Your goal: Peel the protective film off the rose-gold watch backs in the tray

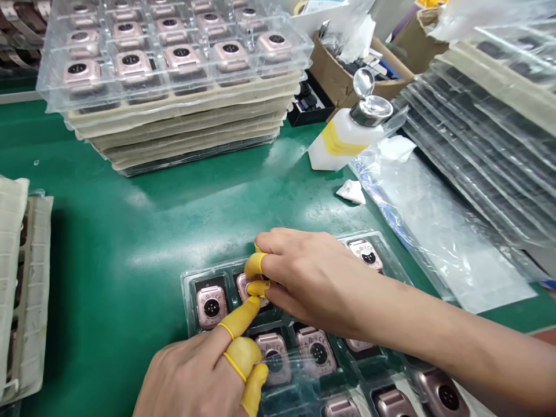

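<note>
A clear plastic tray (189,285) lies on the green mat near me, its pockets holding several rose-gold watch bodies face down. My right hand (313,284), with yellow finger cots, pinches the watch body (244,286) in the second pocket of the far row. My left hand (204,370), also in yellow cots, rests on the tray's near-left part, its index finger stretched out and touching that same watch body. Another watch body (211,306) sits in the pocket to the left.
A stack of trays (174,75) filled with watch bodies stands at the back left. A white dispenser bottle (347,136) with a metal top, a crumpled wipe (353,191), plastic sheets (452,231), cardboard boxes (347,75) and empty trays (486,127) fill the right. More trays (21,278) lie at left.
</note>
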